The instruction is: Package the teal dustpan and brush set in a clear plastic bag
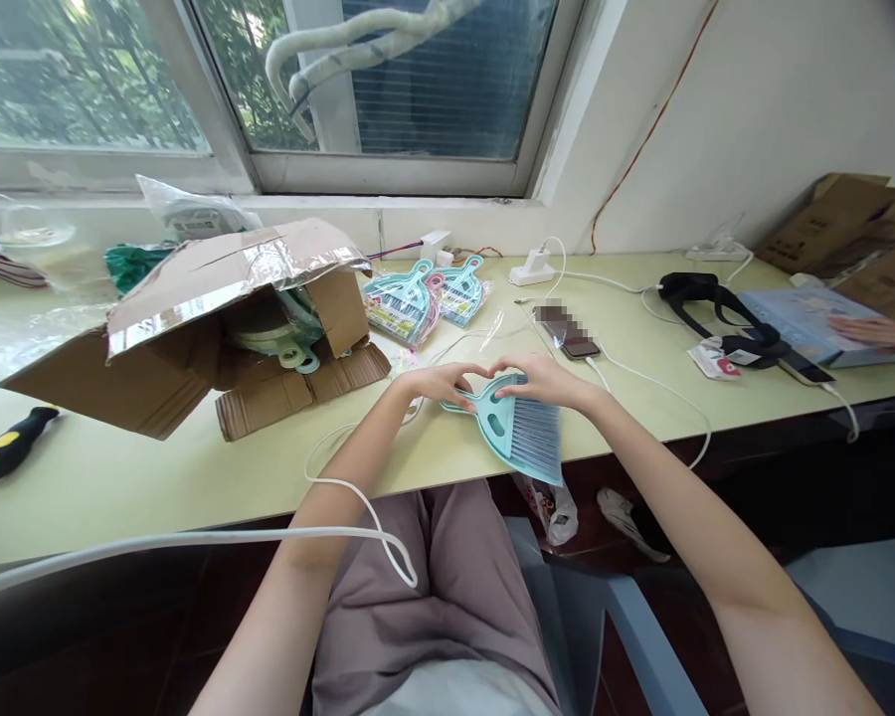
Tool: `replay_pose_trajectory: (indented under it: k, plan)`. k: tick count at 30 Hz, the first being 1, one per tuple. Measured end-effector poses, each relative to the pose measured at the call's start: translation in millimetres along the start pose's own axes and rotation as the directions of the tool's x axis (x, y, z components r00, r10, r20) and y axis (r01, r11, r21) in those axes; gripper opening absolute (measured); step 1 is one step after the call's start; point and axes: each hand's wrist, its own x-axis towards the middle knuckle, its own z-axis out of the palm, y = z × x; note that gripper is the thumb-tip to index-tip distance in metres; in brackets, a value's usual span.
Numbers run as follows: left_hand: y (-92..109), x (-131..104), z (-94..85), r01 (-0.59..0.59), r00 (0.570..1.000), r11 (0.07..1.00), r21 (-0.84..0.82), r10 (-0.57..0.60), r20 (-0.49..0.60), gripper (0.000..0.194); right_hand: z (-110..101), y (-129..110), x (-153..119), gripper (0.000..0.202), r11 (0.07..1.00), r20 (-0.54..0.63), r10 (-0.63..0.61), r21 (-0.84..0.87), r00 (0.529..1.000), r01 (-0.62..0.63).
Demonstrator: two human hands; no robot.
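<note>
A light-blue hand brush with grey bristles (535, 438) lies in or against a matching small dustpan, just above the table's front edge; how the two join is partly hidden. My left hand (447, 385) is closed around the handle end, thumb and fingers pinching it. My right hand (537, 382) grips the upper side of the brush head near the bristles, thumb on the plastic face. The fingertips of both hands come close together above the handle. Beyond my hands, wrapped brush-and-dustpan sets (403, 303) lie on the table.
An open cardboard box (268, 288) with more light-coloured sets stands at the left, near a black-and-yellow screwdriver handle (13, 447). A phone (567, 331), white cables and a power strip (532, 268) lie behind. At the right, another person's hand (876, 331) rests on a blue box (798, 316).
</note>
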Motion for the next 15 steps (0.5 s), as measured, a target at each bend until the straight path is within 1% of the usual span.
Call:
replay_pose_trajectory:
  k: [3, 6, 8, 10, 11, 12, 13, 14, 15]
  plan:
    - [10, -8, -5.9, -0.109, 0.992, 0.994, -0.029, 0.107, -0.062, 0.079, -10, -7, 6, 0.041, 0.997, 0.077, 0.073, -0.001, 0.994, -0.073]
    - [20, -15, -8.4, -0.213, 0.969, 0.975, -0.061, 0.203, -0.139, 0.083, -22, -14, 12, 0.040, 0.994, 0.219, 0.087, 0.050, 0.972, -0.100]
    - [22, -17, -8.5, -0.237, 0.958, 0.968, -0.081, 0.219, -0.182, 0.088, -29, -16, 19, 0.043, 0.991, 0.286, 0.086, 0.072, 0.954, -0.111]
    - [20, -16, -7.9, -0.238, 0.950, 0.964, -0.116, 0.206, -0.236, 0.096, -35, -16, 27, 0.044, 0.988, 0.311, 0.104, 0.074, 0.945, -0.133]
    - [18, -14, -7.5, -0.237, 0.939, 0.961, -0.139, 0.191, -0.285, 0.102, -36, -15, 31, 0.044, 0.986, 0.311, 0.118, 0.080, 0.943, -0.149]
    - [16, -12, -6.9, -0.241, 0.920, 0.956, -0.165, 0.171, -0.354, 0.108, -37, -14, 34, 0.044, 0.981, 0.309, 0.128, 0.099, 0.942, -0.166]
    - [14, -10, -6.2, -0.253, 0.885, 0.948, -0.191, 0.147, -0.442, 0.114, -37, -11, 36, 0.044, 0.974, 0.299, 0.137, 0.133, 0.944, -0.184]
    - [12, -7, -5.3, -0.272, 0.832, 0.938, -0.214, 0.117, -0.543, 0.117, -36, -8, 37, 0.044, 0.963, 0.274, 0.147, 0.180, 0.950, -0.201]
    - [12, -5, -4.3, -0.293, 0.763, 0.927, -0.233, 0.080, -0.642, 0.118, -34, -5, 37, 0.045, 0.947, 0.239, 0.158, 0.239, 0.958, -0.216]
